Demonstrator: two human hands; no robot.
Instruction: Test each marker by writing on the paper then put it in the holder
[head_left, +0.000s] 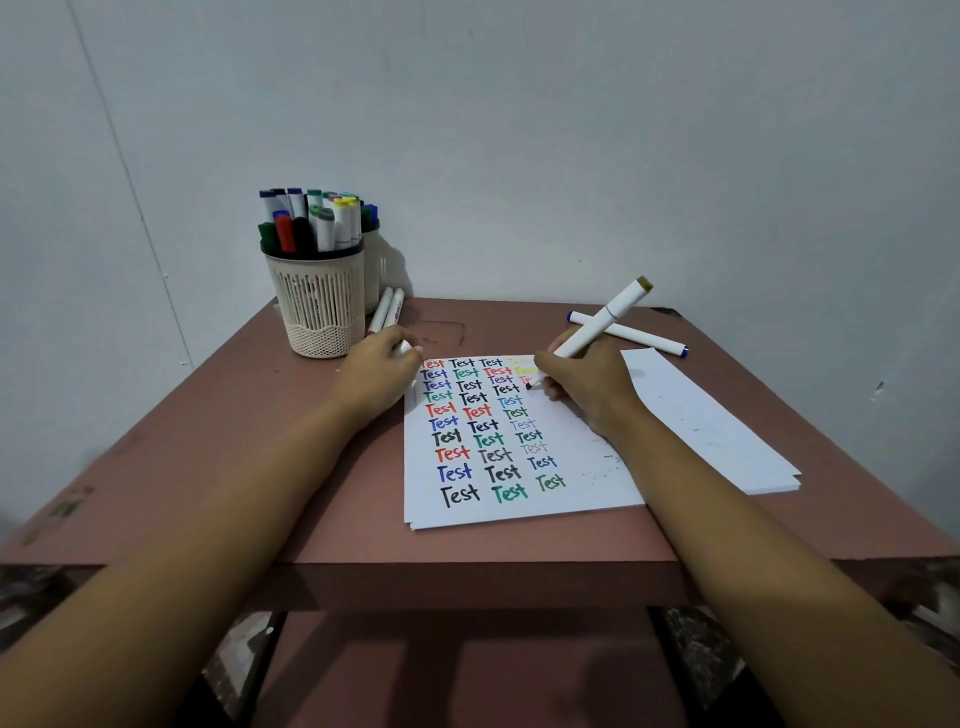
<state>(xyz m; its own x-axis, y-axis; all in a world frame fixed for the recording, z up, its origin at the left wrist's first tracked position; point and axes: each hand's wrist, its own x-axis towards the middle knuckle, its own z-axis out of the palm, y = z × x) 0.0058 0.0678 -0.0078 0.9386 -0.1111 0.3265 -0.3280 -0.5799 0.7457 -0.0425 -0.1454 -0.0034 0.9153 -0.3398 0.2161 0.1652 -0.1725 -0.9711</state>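
Note:
A white sheet of paper (582, 467) covered with coloured "Test" words lies on the brown table (322, 499). My right hand (587, 384) grips a white marker (605, 319) with a brown end cap, its tip touching the paper near the top right of the writing. My left hand (376, 371) rests at the paper's top left corner, fingers curled round a small white piece, likely the marker's cap. A cream slotted holder (318, 299) full of several capped markers stands at the back left.
Two white markers (387, 309) lie beside the holder. Another white marker with blue ends (639, 335) lies at the back right, behind my right hand. A second stack of paper (717, 426) sits to the right. Walls close the table in behind and on the left.

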